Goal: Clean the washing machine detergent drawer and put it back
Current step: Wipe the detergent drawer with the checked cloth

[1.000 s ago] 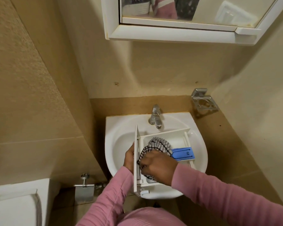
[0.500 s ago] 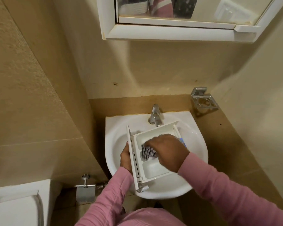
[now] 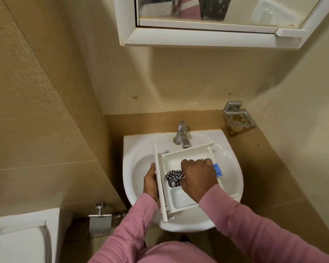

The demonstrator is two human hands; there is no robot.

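At far left, a white toilet cistern [image 3: 17, 236] and a brushed-metal paper holder [image 3: 100, 220] sit low against the beige tiled wall, well apart from the work. Next comes the left hand [image 3: 150, 185], its fingers wrapped round the flat front panel of the detergent drawer [image 3: 180, 198]. That grip likely steadies the drawer against the rubbing and holds it over the basin [image 3: 135, 168], so drips would fall into the smooth ceramic bowl. The drawer is hard, glossy white plastic, a boxy tray split into round-cornered compartments. It lies across the bowl, just in front of the chrome tap [image 3: 181, 134]; whether it rests on the rim I cannot tell. Inside it is a soft cloth [image 3: 174, 177] with dark and white stripes. The right hand [image 3: 198, 177] bunches and grips it, curled fingers pressing it into the larger compartment, seemingly to wipe out residue. Just beyond the knuckles a blue plastic flap [image 3: 217, 169] peeks out. Farther right, a chrome tumbler holder [image 3: 238, 116] is fixed to the wall.
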